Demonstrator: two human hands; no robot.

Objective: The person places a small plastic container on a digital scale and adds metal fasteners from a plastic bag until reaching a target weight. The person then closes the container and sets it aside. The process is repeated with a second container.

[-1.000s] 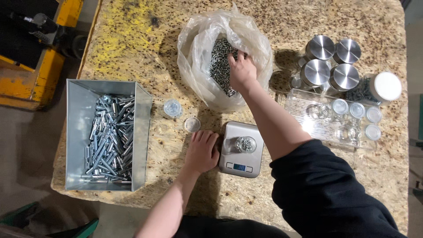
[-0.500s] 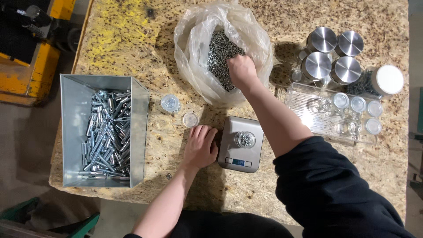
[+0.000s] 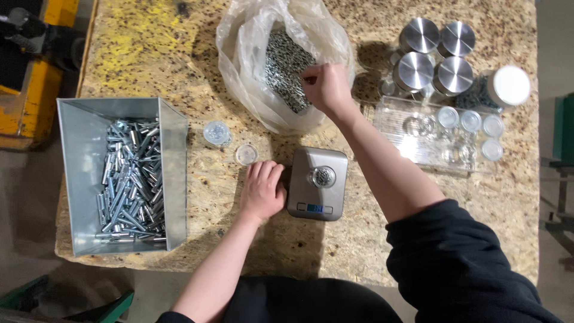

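Your right hand [image 3: 324, 87] pinches small metal pieces inside the clear plastic bag [image 3: 245, 54], while your left hand [image 3: 262, 190] rests flat and open on the speckled desk [image 3: 149, 42] beside the small silver scale [image 3: 317, 184].

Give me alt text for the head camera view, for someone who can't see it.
Seen from above, a person's right hand reaches into a clear plastic bag of small metal parts while the left hand rests flat beside a small scale carrying a little jar. A metal bin of bolts sits left; lidded jars sit right.
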